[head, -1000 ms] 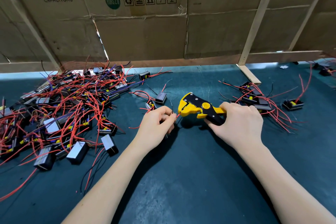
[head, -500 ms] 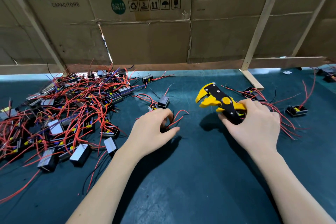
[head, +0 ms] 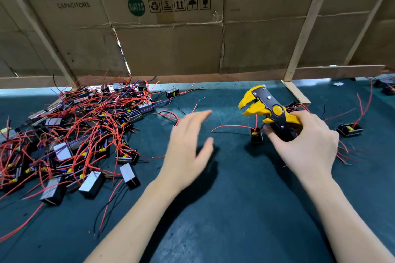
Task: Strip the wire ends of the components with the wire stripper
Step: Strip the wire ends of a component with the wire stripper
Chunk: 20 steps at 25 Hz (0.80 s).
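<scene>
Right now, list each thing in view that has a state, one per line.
left hand: open, fingers straight, holding nothing
right hand: grips the wire stripper handles
wire stripper: lifted off the mat, yellow jaws apart, no wire in them
component: on the mat beside the right hand, red wire trailing left
pile of components: heaped at left, wires tangled

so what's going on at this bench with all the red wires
A person is stripping wire ends on small boxed components. The right hand grips a yellow and black wire stripper, raised off the dark mat with its jaws empty. The left hand hovers open and holds nothing. One component lies just below the stripper. A big tangled pile sits to the left, a smaller group to the right.
</scene>
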{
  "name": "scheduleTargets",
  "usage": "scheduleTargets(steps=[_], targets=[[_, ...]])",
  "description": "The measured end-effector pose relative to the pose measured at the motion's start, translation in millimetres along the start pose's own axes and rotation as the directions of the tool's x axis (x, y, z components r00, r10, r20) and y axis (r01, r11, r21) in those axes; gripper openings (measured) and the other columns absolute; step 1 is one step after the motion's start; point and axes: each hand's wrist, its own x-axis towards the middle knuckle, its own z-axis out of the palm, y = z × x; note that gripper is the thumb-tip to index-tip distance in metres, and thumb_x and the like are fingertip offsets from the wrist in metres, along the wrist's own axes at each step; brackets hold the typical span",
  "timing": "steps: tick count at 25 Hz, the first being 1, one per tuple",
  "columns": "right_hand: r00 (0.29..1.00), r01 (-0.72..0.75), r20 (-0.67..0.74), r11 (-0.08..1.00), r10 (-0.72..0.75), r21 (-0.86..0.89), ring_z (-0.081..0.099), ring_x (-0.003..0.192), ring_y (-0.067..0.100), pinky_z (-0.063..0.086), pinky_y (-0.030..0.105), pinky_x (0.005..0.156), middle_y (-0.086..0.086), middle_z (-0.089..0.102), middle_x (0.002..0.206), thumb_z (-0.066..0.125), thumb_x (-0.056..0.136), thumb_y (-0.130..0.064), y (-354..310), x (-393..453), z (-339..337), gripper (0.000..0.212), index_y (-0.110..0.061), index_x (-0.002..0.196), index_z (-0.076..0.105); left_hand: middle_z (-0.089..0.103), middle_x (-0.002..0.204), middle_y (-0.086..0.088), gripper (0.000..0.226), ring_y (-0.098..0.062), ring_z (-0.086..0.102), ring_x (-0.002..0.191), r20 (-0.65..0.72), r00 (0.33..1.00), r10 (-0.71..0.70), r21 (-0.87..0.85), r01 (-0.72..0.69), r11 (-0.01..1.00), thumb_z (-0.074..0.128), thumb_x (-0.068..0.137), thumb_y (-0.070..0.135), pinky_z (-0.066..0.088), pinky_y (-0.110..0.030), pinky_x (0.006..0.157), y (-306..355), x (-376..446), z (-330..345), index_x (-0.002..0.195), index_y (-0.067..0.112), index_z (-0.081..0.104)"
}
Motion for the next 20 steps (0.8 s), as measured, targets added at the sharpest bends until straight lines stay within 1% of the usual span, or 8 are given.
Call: scheduleTargets(steps=[2, 3, 6, 9, 12, 14, 18, 20], targets=[[0.999, 0.041, 0.009, 0.989, -0.042, 0.143, 0.063, 0.089, 0.026, 0.045, 0.049, 0.085, -0.002, 0.068, 0.091, 0.077, 0.072, -0.05, -4.5, -1.5, -0.7, 0.041, -0.018, 0.096, 0.066, 0.061, 0.119, -0.004, 0.04, -0.024, 0.055, 0.11, -0.206, 0.973, -0.103, 0.037, 0.113, 0.993, 0.059, 0.086, 0.008, 0.042, -0.039, 0.098, -15.1, 4.7, -11.0, 0.126, 0.007, 0.057], [0.997, 0.077, 0.013, 0.974, -0.081, 0.212, 0.063, 0.085, 0.024, 0.047, 0.052, 0.082, -0.004, 0.067, 0.089, 0.079, 0.072, -0.046, -6.6, -2.7, -0.9, 0.038, -0.018, 0.095, 0.065, 0.062, 0.115, -0.005, 0.036, -0.027, 0.055, 0.107, -0.232, 0.96, -0.157, 0.064, 0.176, 0.982, 0.059, 0.087, 0.005, 0.041, -0.039, 0.096, -23.0, 5.6, -15.3, 0.122, 0.006, 0.059], [0.969, 0.179, 0.097, 0.915, -0.227, 0.361, 0.06, 0.077, 0.016, 0.048, 0.048, 0.076, -0.009, 0.065, 0.083, 0.085, 0.071, -0.037, -12.5, -7.2, -0.9, 0.035, -0.02, 0.091, 0.063, 0.062, 0.123, -0.007, 0.035, -0.03, 0.051, 0.112, -0.064, 0.951, -0.302, 0.175, 0.308, 0.935, 0.06, 0.091, 0.005, 0.034, -0.032, 0.097, -41.7, 4.5, -18.5, 0.126, 0.008, 0.059], [0.884, 0.227, 0.287, 0.874, -0.37, 0.43, 0.061, 0.08, 0.006, 0.048, 0.043, 0.078, -0.016, 0.066, 0.082, 0.082, 0.068, -0.047, -19.0, -14.0, 0.1, 0.034, -0.027, 0.089, 0.063, 0.056, 0.132, -0.001, 0.033, -0.025, 0.048, 0.119, 0.069, 0.94, -0.334, 0.246, 0.309, 0.919, 0.059, 0.096, 0.022, 0.036, -0.032, 0.101, -44.9, 1.1, -11.6, 0.127, 0.013, 0.061], [0.788, 0.264, 0.446, 0.887, -0.425, 0.379, 0.057, 0.084, 0.009, 0.044, 0.041, 0.083, -0.017, 0.065, 0.083, 0.08, 0.067, -0.053, -19.6, -19.3, 4.0, 0.037, -0.028, 0.09, 0.064, 0.056, 0.131, 0.0, 0.033, -0.022, 0.048, 0.121, 0.044, 0.941, -0.336, 0.282, 0.311, 0.908, 0.06, 0.095, 0.027, 0.041, -0.037, 0.099, -45.9, 2.6, -10.1, 0.125, 0.013, 0.061], [0.765, 0.309, 0.488, 0.904, -0.421, 0.296, 0.053, 0.085, 0.012, 0.041, 0.039, 0.083, -0.016, 0.064, 0.083, 0.081, 0.066, -0.051, -18.6, -19.9, 5.4, 0.038, -0.028, 0.091, 0.064, 0.057, 0.127, 0.0, 0.031, -0.021, 0.049, 0.119, 0.017, 0.942, -0.336, 0.266, 0.32, 0.91, 0.06, 0.095, 0.025, 0.042, -0.036, 0.095, -46.8, 2.3, -9.3, 0.124, 0.014, 0.059], [0.775, 0.378, 0.503, 0.919, -0.382, 0.115, 0.052, 0.09, 0.02, 0.037, 0.039, 0.08, -0.013, 0.062, 0.085, 0.079, 0.061, -0.04, -14.3, -16.9, 7.7, 0.04, -0.025, 0.094, 0.063, 0.057, 0.11, -0.001, 0.016, -0.021, 0.058, 0.097, -0.042, 0.93, -0.364, 0.167, 0.366, 0.916, 0.065, 0.09, 0.013, 0.044, -0.032, 0.087, -47.9, 4.5, -9.0, 0.106, 0.011, 0.067], [0.819, 0.386, 0.468, 0.922, -0.332, -0.021, 0.053, 0.09, 0.025, 0.035, 0.037, 0.075, -0.009, 0.063, 0.084, 0.078, 0.059, -0.039, -7.1, -12.0, 8.5, 0.041, -0.023, 0.093, 0.062, 0.057, 0.103, -0.001, 0.014, -0.019, 0.059, 0.082, -0.024, 0.925, -0.38, 0.102, 0.38, 0.919, 0.066, 0.085, 0.006, 0.048, -0.03, 0.082, -47.2, 6.4, -12.3, 0.098, 0.011, 0.069]])
